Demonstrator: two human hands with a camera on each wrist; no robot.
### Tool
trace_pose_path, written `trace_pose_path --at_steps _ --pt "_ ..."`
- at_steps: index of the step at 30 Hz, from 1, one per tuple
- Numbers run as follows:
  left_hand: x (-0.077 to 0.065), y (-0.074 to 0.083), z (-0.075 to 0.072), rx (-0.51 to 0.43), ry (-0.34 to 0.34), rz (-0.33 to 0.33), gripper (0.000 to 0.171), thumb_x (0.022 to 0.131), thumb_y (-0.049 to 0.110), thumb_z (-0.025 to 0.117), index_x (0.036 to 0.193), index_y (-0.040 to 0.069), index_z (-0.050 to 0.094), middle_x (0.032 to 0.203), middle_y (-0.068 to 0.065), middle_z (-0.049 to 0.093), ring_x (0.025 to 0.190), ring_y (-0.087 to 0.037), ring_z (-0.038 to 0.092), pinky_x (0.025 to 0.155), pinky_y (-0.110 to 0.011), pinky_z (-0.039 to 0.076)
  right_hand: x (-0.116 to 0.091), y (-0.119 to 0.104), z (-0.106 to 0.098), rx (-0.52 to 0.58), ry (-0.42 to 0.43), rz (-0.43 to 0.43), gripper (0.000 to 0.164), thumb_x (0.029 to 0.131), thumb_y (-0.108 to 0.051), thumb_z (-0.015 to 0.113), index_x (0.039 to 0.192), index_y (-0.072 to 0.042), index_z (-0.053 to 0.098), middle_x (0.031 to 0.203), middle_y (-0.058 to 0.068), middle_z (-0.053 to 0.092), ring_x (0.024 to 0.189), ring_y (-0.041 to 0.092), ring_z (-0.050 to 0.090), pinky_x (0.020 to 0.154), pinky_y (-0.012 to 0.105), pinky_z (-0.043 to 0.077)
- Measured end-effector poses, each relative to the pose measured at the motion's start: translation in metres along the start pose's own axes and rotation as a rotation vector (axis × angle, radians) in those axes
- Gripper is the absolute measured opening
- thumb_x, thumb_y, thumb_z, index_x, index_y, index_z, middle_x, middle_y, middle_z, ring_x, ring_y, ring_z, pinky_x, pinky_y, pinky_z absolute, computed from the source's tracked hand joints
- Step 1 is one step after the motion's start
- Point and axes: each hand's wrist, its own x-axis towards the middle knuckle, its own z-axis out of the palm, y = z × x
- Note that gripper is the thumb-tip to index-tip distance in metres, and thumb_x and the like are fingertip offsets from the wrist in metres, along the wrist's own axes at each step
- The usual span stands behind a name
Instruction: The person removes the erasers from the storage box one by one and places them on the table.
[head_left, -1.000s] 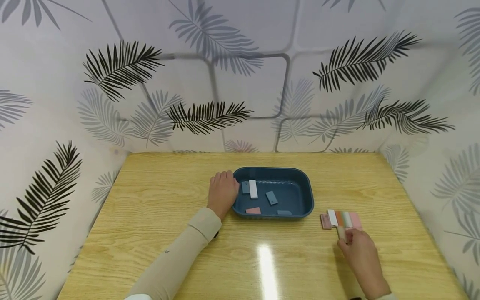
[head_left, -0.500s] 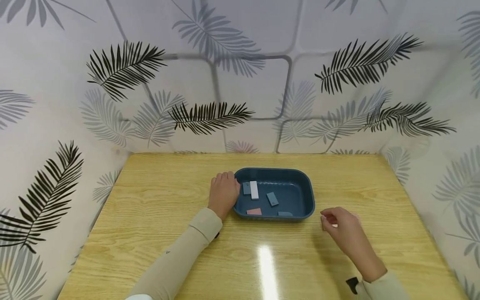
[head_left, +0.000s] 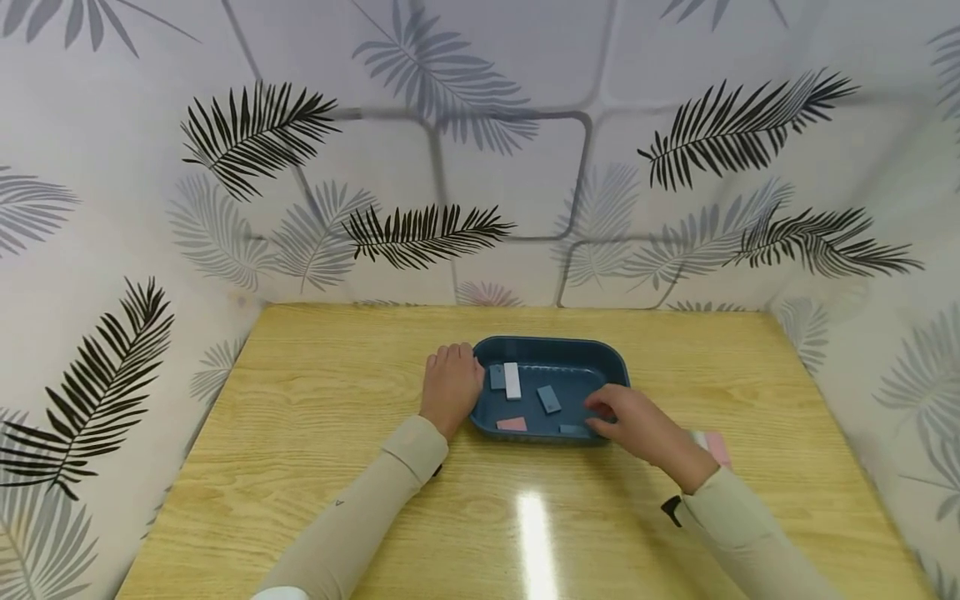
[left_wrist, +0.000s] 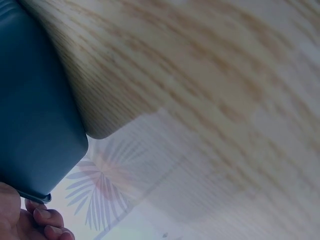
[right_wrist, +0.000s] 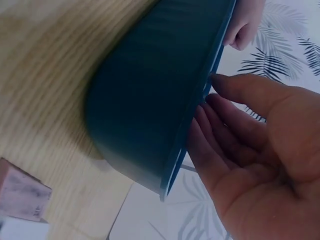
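A dark blue plastic tub (head_left: 551,439) stands on the wooden table. In the head view my left hand (head_left: 452,387) holds its left rim, and the left wrist view shows fingers (left_wrist: 44,214) curled at the rim. My right hand (head_left: 633,423) is bent over the tub's right end, fingertips inside. In the right wrist view the rim covers those fingertips, so anything between them is hidden. Inside the tub lie a white block (head_left: 512,382), grey-blue blocks such as one near the middle (head_left: 549,399), and a pink block (head_left: 512,424).
More blocks lie right of the tub, mostly behind the right forearm; a pink one (head_left: 717,448) shows in the head view. The right wrist view shows a dusky pink block (right_wrist: 22,192) beside a white one (right_wrist: 22,229). Leaf-patterned sheeting (head_left: 480,275) borders the table.
My right hand has moved left from the row of blocks, where it pinched a beige piece, to over the tub's right end. The left hand has stayed on the rim.
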Motion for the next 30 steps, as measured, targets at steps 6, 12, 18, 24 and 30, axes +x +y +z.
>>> trace_pose_path --at_steps 6,12,18,24,30 --pt "-0.003 0.001 -0.001 0.013 -0.013 0.002 0.019 0.093 0.021 0.048 0.09 0.004 0.055 0.082 -0.009 0.055 0.078 -0.025 0.051 0.07 -0.037 0.038 0.021 0.007 0.003 0.016 -0.164 -0.032 0.024 0.083 -0.008 0.068 0.104 0.003 0.065 0.097 0.01 0.065 0.083 0.016 0.061 0.071 0.032 0.049" --pt "-0.005 0.001 0.001 0.026 -0.013 0.005 0.02 0.094 0.022 0.047 0.091 0.004 0.055 0.082 -0.009 0.056 0.079 -0.024 0.051 0.07 -0.036 0.038 0.033 0.013 0.011 0.0 -0.289 -0.017 0.02 0.083 -0.004 0.067 0.102 0.001 0.066 0.095 0.007 0.065 0.082 0.015 0.061 0.071 0.031 0.049" --pt "-0.005 0.001 0.0 0.023 0.0 0.003 0.02 0.094 0.022 0.046 0.091 0.004 0.055 0.082 -0.009 0.056 0.079 -0.025 0.051 0.07 -0.037 0.038 0.04 0.014 0.018 -0.018 -0.323 -0.035 0.018 0.082 0.0 0.067 0.1 -0.002 0.067 0.093 0.004 0.065 0.083 0.014 0.06 0.072 0.03 0.048" --pt "-0.003 0.0 -0.001 0.03 0.014 0.005 0.019 0.094 0.021 0.047 0.09 0.004 0.055 0.08 -0.008 0.054 0.077 -0.024 0.05 0.069 -0.037 0.038 0.043 0.012 0.017 0.019 -0.338 -0.023 0.017 0.081 0.004 0.066 0.096 -0.003 0.067 0.092 0.004 0.065 0.084 0.015 0.061 0.073 0.029 0.049" --pt "-0.001 0.0 0.0 0.053 0.032 0.014 0.02 0.094 0.022 0.046 0.089 0.004 0.055 0.08 -0.008 0.055 0.077 -0.024 0.051 0.069 -0.036 0.039 0.046 0.014 0.018 0.044 -0.352 -0.025 0.017 0.081 0.004 0.066 0.095 -0.004 0.066 0.09 0.002 0.064 0.082 0.013 0.06 0.072 0.029 0.049"
